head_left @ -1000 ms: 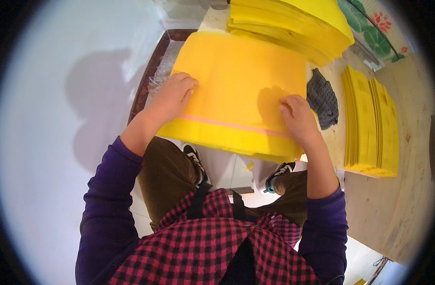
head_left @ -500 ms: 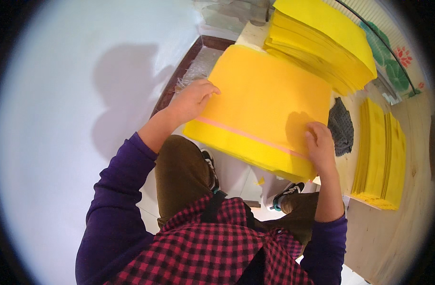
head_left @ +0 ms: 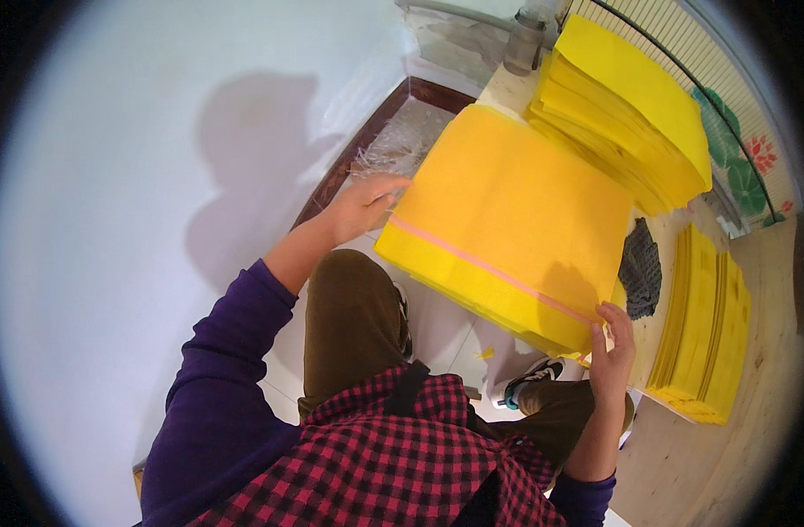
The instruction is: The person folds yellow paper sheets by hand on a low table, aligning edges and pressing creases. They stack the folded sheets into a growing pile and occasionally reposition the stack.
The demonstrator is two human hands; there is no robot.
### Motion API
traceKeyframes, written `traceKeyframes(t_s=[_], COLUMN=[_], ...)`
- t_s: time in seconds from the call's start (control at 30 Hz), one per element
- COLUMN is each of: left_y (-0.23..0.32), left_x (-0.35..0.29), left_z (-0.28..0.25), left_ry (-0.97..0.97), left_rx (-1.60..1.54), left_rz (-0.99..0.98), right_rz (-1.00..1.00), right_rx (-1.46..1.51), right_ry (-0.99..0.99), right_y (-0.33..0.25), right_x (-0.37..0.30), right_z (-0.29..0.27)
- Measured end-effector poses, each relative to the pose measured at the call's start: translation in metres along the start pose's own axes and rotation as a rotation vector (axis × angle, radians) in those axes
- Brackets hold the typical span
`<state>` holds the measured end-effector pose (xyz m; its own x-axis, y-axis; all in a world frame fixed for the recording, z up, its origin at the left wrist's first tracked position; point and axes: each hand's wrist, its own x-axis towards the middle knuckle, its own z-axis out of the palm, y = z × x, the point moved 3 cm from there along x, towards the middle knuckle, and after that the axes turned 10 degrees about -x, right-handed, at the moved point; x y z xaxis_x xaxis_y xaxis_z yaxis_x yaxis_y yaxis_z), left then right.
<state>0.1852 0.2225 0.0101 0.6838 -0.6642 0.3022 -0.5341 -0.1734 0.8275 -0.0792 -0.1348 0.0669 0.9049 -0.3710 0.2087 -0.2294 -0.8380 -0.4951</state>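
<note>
In front of me lies a thick stack of yellow felt-like sheets (head_left: 455,272), jutting over the near edge of the table. Its top sheet (head_left: 516,198) is orange-yellow, with a pink stripe running along the near side. My left hand (head_left: 363,209) is at the stack's left edge, its fingers stretched out and nothing held in them. At the near right corner is my right hand (head_left: 615,356), thumb and fingers apart, fingertips by the edge of the sheets. Whether those fingertips press on the sheets is hard to see.
Behind stands a tall, curved pile of yellow sheets (head_left: 626,110). More yellow bundles (head_left: 701,325) lie on the wooden table (head_left: 683,465) at right, near a dark grey cloth (head_left: 641,268). A clear jar (head_left: 525,39) stands at the back. A white wall (head_left: 112,263) bounds the left.
The view has shifted, so the stack sits lower and further right in the picture. My right hand has moved from lying over the top sheet's right side to its near right corner.
</note>
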Motion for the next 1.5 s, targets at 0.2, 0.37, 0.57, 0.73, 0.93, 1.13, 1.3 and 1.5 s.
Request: traceKeyframes(t_s=[0.2, 0.37, 0.57, 0.73, 0.93, 1.13, 1.3, 1.5], left_y=[0.0, 0.004, 0.008, 0.009, 0.009, 0.01, 0.014, 0.014], left_x=[-0.009, -0.012, -0.013, -0.012, -0.01, -0.009, -0.008, -0.01], left_z=[0.003, -0.001, 0.0, -0.001, 0.004, 0.005, 0.003, 0.001], left_ry=[-0.034, -0.054, -0.036, -0.007, -0.009, -0.007, -0.031, -0.019], left_rx=[0.077, 0.173, 0.17, 0.18, 0.152, 0.144, 0.152, 0.143], left_rz=[0.03, 0.006, 0.066, 0.077, 0.087, 0.073, 0.09, 0.123], right_rz=[0.008, -0.025, 0.021, 0.054, 0.052, 0.054, 0.047, 0.055], right_rx=[0.014, 0.027, 0.064, 0.118, 0.098, 0.087, 0.079, 0.083], right_ry=[0.014, 0.025, 0.027, 0.034, 0.013, 0.016, 0.008, -0.001], right_y=[0.001, -0.002, -0.006, -0.008, -0.009, -0.01, -0.012, -0.017], right_x=[-0.025, -0.032, -0.038, -0.04, -0.042, -0.044, -0.044, -0.045], right_z=[-0.002, -0.001, 0.0, 0.003, 0.003, 0.004, 0.004, 0.002])
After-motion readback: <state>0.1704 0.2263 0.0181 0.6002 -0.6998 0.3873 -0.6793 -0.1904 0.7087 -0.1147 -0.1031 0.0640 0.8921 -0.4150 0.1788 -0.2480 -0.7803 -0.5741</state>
